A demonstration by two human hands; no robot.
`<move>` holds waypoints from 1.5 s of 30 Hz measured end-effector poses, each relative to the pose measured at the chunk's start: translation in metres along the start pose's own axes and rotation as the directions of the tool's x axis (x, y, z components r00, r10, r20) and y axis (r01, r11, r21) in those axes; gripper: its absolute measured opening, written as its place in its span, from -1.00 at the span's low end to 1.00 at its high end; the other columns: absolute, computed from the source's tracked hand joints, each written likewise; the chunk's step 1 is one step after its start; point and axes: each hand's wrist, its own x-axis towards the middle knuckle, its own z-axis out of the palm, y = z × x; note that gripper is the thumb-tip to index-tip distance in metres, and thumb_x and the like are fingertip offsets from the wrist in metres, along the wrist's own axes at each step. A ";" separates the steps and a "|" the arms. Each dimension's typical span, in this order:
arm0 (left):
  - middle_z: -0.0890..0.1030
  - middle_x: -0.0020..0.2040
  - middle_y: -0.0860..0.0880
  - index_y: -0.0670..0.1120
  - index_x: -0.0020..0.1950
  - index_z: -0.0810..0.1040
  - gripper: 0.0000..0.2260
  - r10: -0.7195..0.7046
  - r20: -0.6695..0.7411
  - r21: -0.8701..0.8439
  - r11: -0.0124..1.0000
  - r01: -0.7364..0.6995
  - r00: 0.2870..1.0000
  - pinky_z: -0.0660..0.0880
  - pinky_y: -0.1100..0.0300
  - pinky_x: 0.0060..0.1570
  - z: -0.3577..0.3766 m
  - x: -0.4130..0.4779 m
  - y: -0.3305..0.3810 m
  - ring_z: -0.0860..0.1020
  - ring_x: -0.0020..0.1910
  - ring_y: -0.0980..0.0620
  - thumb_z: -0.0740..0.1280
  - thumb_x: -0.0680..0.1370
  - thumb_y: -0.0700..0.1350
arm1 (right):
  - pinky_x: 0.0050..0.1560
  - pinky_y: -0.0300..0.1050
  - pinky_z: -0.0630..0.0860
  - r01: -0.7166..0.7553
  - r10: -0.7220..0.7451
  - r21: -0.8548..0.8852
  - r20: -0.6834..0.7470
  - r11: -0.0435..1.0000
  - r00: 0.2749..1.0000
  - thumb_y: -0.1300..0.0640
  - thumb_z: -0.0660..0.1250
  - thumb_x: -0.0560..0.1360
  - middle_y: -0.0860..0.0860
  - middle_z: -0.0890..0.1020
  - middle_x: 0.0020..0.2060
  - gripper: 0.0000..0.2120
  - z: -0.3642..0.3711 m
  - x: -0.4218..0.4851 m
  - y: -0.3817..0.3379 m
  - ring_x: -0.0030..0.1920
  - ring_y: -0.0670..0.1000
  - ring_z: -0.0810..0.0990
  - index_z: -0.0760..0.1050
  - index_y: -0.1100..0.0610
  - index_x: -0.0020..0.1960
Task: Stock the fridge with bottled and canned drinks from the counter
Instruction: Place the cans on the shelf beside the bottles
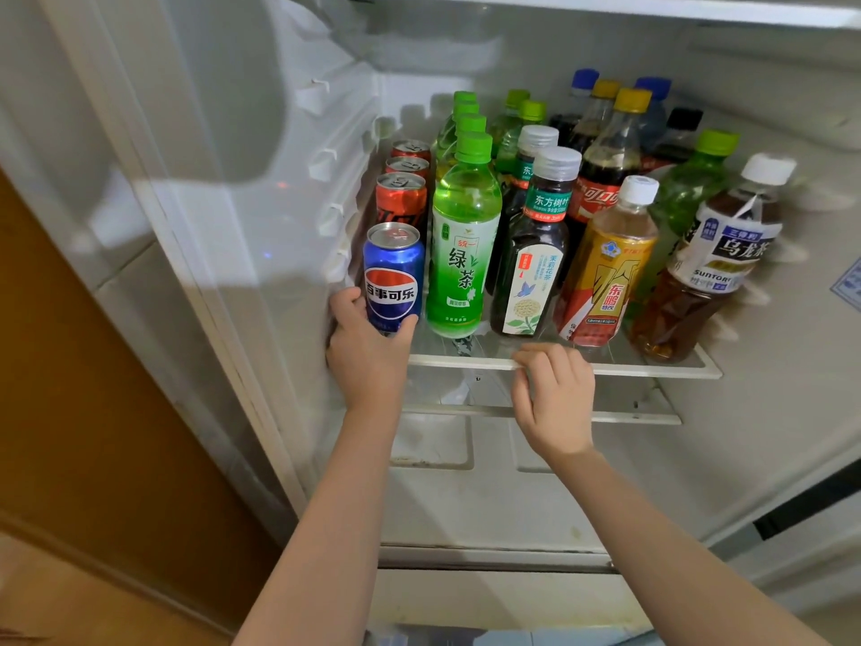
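A blue Pepsi can [393, 272] stands at the front left corner of the fridge shelf [470, 361]. My left hand [368, 347] grips its lower part, thumb on the right, fingers on the left. My right hand [552, 394] holds the shelf's front edge with curled fingers. Behind the Pepsi stand three red cola cans [400, 198] in a row. To its right stand a green tea bottle [461, 235], a dark tea bottle [536, 254], a yellow energy drink bottle [605, 268] and an oolong tea bottle [708, 268].
More green-capped bottles [466, 118], yellow-capped cola bottles [615, 146] and blue-capped bottles [582, 86] fill the back of the shelf. A lower glass shelf [605, 414] sits beneath. The fridge's left wall [242, 188] is close to the Pepsi can. A wooden panel [93, 412] lies left.
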 end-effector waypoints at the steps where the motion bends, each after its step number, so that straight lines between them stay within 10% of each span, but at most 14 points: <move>1: 0.63 0.13 -0.07 -0.11 0.18 0.36 -0.40 -0.006 -0.007 0.006 1.000 0.006 1.000 0.56 0.04 0.03 0.000 0.000 0.001 0.62 0.07 -0.08 0.58 0.28 -0.05 | -0.17 -0.06 0.34 0.005 -0.005 -0.003 0.006 1.000 1.000 0.17 0.21 0.47 0.09 0.61 -0.09 -0.81 0.000 0.000 0.001 -0.15 0.12 0.52 0.58 0.20 -0.06; 14: 0.62 0.08 -0.08 -0.11 0.17 0.34 -0.42 0.076 -0.017 -0.010 0.997 -0.076 0.997 0.50 0.13 -0.13 -0.004 -0.006 0.003 0.61 -0.02 -0.08 0.57 0.30 -0.03 | -0.04 -0.11 0.34 0.019 -0.010 -0.054 0.158 0.998 0.987 -0.02 0.25 0.48 0.05 0.59 -0.01 -0.70 -0.007 -0.002 0.009 -0.02 0.09 0.53 0.56 0.16 0.07; 22: 0.42 0.29 -0.16 -0.24 0.32 0.30 -0.41 0.280 -0.016 -0.141 0.950 -0.279 0.960 0.22 0.63 0.12 -0.021 -0.028 0.003 0.32 0.19 0.26 0.50 0.38 -0.21 | -0.04 -0.09 0.38 -0.023 0.026 -0.018 0.190 1.000 0.981 -0.04 0.23 0.50 0.04 0.58 -0.02 -0.69 -0.014 -0.001 0.002 -0.01 0.08 0.53 0.55 0.15 0.07; 29: 0.45 0.22 -0.20 -0.25 0.28 0.37 -0.51 0.368 0.082 -0.084 0.929 -0.361 0.926 0.24 0.56 0.15 -0.037 -0.035 0.010 0.43 0.19 -0.07 0.45 0.42 -0.22 | 0.02 -0.05 0.45 -0.010 0.015 -0.021 0.286 1.000 0.958 0.09 0.42 0.37 0.08 0.58 0.02 -0.65 -0.026 0.001 -0.006 0.02 0.13 0.55 0.53 0.18 0.12; 34: 0.53 0.13 -0.16 -0.24 0.18 0.47 -0.65 0.508 0.191 -0.012 0.857 -0.516 0.840 0.42 0.13 0.15 -0.041 -0.050 0.022 0.48 0.13 -0.11 0.39 0.44 -0.17 | 0.33 0.01 0.32 -0.010 -0.011 0.055 0.372 0.998 0.928 0.20 0.45 0.34 0.17 0.52 0.25 -0.47 -0.051 -0.011 -0.010 0.28 0.19 0.48 0.46 0.28 0.29; 38: 0.55 0.16 -0.09 -0.18 0.16 0.51 -0.70 0.524 0.316 0.056 0.822 -0.567 0.791 0.38 0.15 0.17 -0.044 -0.063 0.036 0.48 0.18 -0.07 0.41 0.45 -0.16 | 0.27 -0.20 0.31 -0.219 0.155 0.197 0.296 0.956 0.942 0.25 0.37 0.44 0.06 0.53 0.23 -0.62 -0.093 -0.032 -0.017 0.27 0.08 0.48 0.49 0.19 0.26; 45: 0.60 0.06 -0.07 -0.12 0.11 0.54 -0.73 0.553 0.275 0.017 0.815 -0.579 0.786 0.37 0.16 0.07 -0.062 -0.108 0.065 0.54 0.08 -0.06 0.43 0.43 -0.22 | 0.17 -0.14 0.42 -0.173 0.201 0.198 -0.129 0.965 0.971 0.20 0.27 0.45 0.08 0.55 0.13 -0.84 -0.218 -0.048 -0.009 0.15 0.02 0.51 0.60 0.19 -0.05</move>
